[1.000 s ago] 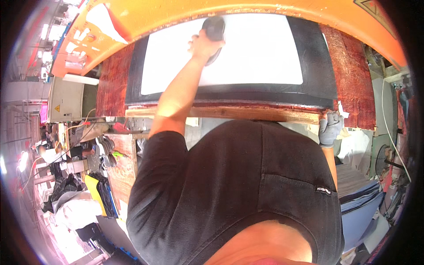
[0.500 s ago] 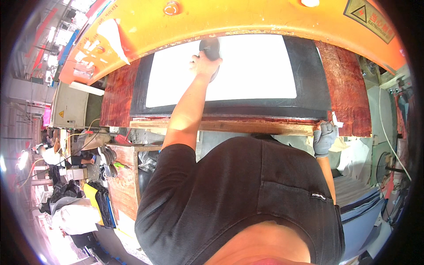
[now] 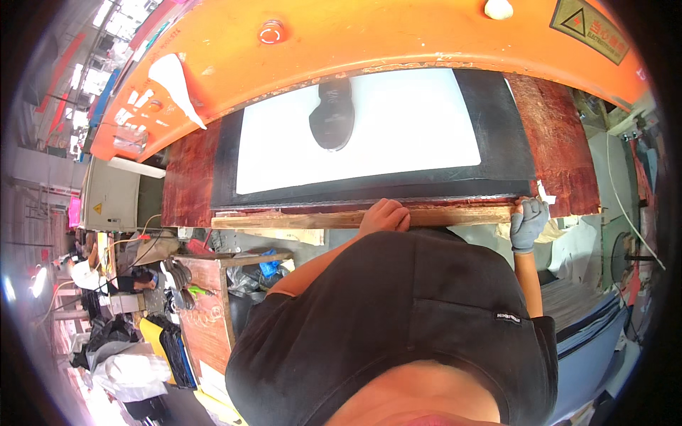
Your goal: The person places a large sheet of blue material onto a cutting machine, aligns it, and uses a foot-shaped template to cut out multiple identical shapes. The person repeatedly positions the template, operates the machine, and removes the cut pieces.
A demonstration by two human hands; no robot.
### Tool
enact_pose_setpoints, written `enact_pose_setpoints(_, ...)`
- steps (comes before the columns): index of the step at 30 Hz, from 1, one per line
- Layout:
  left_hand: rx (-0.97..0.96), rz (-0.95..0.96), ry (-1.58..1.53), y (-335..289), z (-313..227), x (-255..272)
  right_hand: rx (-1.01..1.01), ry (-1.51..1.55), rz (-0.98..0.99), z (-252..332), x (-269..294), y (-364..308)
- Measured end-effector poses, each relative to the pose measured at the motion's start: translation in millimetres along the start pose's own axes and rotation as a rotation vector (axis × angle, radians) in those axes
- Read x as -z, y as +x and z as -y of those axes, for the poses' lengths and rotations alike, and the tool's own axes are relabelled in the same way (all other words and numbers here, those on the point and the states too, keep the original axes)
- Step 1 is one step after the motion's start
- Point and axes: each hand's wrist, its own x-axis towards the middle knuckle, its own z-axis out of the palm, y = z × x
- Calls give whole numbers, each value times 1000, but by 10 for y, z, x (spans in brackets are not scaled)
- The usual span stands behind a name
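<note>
A dark shoe sole (image 3: 334, 121) lies flat on a white sheet (image 3: 412, 128), its far end running up to the orange machine's edge. Under the sheet is a black mat (image 3: 501, 135) on a reddish board (image 3: 558, 149). My bare left hand (image 3: 384, 215) has its fingers curled over the wooden bar (image 3: 298, 219) along the board's near edge. Farther right, my right hand (image 3: 529, 221), in a grey glove with bare fingertips, grips the same bar near its right end. A small white scrap (image 3: 545, 193) sits beside the glove.
The orange machine beam (image 3: 383, 35) spans the far side, with a red button (image 3: 271, 32) on it. To the left stand a grey cabinet (image 3: 114, 195) and a wooden table (image 3: 202, 298). Stacked sheets (image 3: 582, 319) lie at the lower right.
My left hand has let go of the sole and come back toward me onto the wooden bar. My right hand keeps its hold at the bar's right end. The view has shifted slightly.
</note>
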Motion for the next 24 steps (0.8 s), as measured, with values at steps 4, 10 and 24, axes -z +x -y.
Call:
enact_pose_setpoints(4,-107,-61,94,98,59,-49,7,-15,-5,-28,-68,20)
enact_pose_setpoints(10,-114,-175,347,198,119,-166,53,4,-19,-90,-170,67)
enact_pose_setpoints(24,-119,-320,562,217,206,-331,114,-73,20,-160,-120,-31)
